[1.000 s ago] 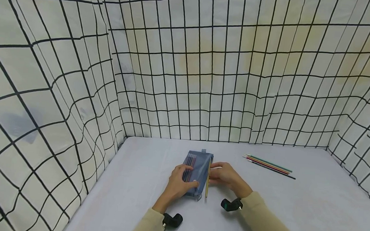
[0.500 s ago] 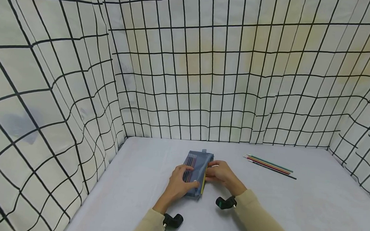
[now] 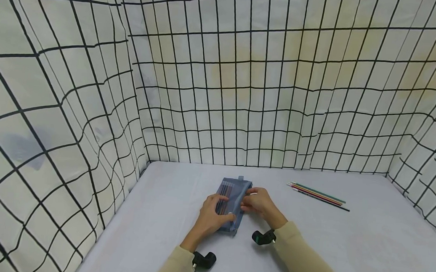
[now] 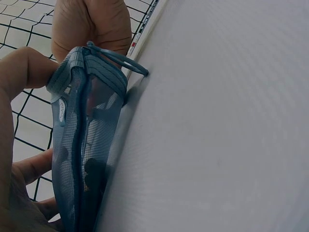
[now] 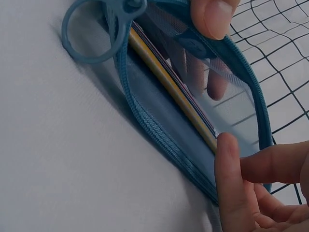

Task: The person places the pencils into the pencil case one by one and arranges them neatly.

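Note:
A blue mesh zip pencil case [image 3: 235, 196] lies on the white table, with several pencils [image 3: 224, 191] showing through its mesh. My left hand [image 3: 209, 214] grips the case, thumb at the near right part and fingers across the top. In the right wrist view the case's zip side [image 5: 149, 128] gapes, and a yellow pencil [image 5: 169, 84] lies inside along darker pencils. My right hand [image 3: 260, 202] is at the right edge of the opening. Its thumb and index finger close on the far end of the yellow pencil; the fingertips hide that end.
Several loose pencils [image 3: 316, 194], with green, red, yellow and black barrels, lie together at the back right of the table [image 3: 347, 246]. Black netting [image 3: 266, 93] over pale cloth rises at the back and sides. A zip pull ring [image 5: 91, 31] hangs from the case's near end.
My right hand has moved left, taking the yellow pencil from beside the case into its open side. My left hand keeps its grip on the case. The loose pencils stay put.

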`<act>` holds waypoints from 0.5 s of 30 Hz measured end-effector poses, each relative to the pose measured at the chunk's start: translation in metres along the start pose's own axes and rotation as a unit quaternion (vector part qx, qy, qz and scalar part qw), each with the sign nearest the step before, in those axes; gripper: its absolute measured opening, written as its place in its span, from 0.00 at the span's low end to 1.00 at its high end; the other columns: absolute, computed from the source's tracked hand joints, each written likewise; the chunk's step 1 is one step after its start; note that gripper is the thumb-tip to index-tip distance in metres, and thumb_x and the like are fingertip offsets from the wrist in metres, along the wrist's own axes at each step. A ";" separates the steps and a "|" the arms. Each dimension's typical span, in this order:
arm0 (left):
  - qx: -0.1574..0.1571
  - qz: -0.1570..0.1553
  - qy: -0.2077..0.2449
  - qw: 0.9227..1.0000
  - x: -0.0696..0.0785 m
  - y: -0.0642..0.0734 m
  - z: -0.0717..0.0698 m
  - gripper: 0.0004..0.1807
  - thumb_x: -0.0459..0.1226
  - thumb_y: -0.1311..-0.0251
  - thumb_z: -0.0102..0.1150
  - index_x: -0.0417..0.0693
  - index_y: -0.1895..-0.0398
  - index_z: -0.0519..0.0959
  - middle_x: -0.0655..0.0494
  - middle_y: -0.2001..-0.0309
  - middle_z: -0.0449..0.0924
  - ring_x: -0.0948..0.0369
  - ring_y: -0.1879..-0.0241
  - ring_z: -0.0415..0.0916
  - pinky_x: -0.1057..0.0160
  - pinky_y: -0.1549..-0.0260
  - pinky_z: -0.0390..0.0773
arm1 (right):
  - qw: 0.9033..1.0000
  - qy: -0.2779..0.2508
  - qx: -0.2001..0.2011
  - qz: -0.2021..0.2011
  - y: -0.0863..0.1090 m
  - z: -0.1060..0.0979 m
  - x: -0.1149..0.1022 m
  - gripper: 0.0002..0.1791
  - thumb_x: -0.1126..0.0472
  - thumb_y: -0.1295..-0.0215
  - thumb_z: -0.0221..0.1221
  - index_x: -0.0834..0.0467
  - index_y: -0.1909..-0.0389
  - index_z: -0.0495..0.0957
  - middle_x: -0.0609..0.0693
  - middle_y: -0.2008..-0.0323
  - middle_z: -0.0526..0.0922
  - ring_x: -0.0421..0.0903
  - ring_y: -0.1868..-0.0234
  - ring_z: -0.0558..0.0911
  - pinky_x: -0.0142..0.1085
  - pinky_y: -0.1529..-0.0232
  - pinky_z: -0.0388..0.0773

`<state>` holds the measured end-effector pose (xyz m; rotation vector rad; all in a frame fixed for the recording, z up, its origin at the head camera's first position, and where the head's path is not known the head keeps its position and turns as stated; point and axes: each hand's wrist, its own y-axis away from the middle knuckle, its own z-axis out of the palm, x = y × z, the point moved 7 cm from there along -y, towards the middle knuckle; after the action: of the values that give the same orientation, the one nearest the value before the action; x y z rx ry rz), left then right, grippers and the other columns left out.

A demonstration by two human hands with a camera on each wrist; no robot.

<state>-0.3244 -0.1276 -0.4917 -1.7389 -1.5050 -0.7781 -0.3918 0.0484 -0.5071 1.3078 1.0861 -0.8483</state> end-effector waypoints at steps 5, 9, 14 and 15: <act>0.000 0.000 -0.001 1.000 0.000 0.000 -0.001 0.35 0.50 0.51 0.70 0.50 0.38 0.76 0.40 0.26 0.62 0.39 0.28 0.62 0.31 0.34 0.64 | 1.000 0.018 0.004 -0.009 0.003 0.000 -0.002 0.24 0.74 0.34 0.58 0.69 0.37 0.69 0.59 0.62 0.82 0.46 0.66 0.84 0.37 0.63 0.87; 0.000 -0.002 0.002 1.000 -0.001 0.000 -0.001 0.35 0.51 0.51 0.70 0.50 0.38 0.76 0.40 0.26 0.62 0.39 0.28 0.62 0.32 0.34 0.64 | 0.999 0.044 0.005 -0.024 0.006 -0.005 -0.003 0.23 0.71 0.35 0.58 0.67 0.39 0.72 0.59 0.60 0.83 0.46 0.66 0.85 0.37 0.65 0.87; -0.003 -0.005 0.007 1.000 -0.002 0.000 -0.001 0.34 0.50 0.50 0.70 0.52 0.38 0.76 0.41 0.25 0.61 0.40 0.28 0.62 0.32 0.34 0.65 | 0.993 0.092 0.008 -0.068 0.008 -0.019 -0.007 0.21 0.70 0.35 0.59 0.65 0.41 0.75 0.59 0.58 0.85 0.46 0.66 0.85 0.37 0.66 0.85; -0.004 -0.007 0.007 1.000 -0.002 0.000 0.000 0.34 0.50 0.50 0.70 0.52 0.38 0.76 0.41 0.25 0.61 0.40 0.28 0.62 0.32 0.34 0.65 | 0.992 0.103 0.011 -0.075 0.009 -0.023 -0.007 0.20 0.70 0.35 0.59 0.64 0.41 0.75 0.59 0.58 0.85 0.46 0.66 0.85 0.37 0.65 0.85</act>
<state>-0.3247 -0.1293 -0.4933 -1.7272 -1.5070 -0.8033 -0.3892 0.0717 -0.4960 1.3659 1.3541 -0.8512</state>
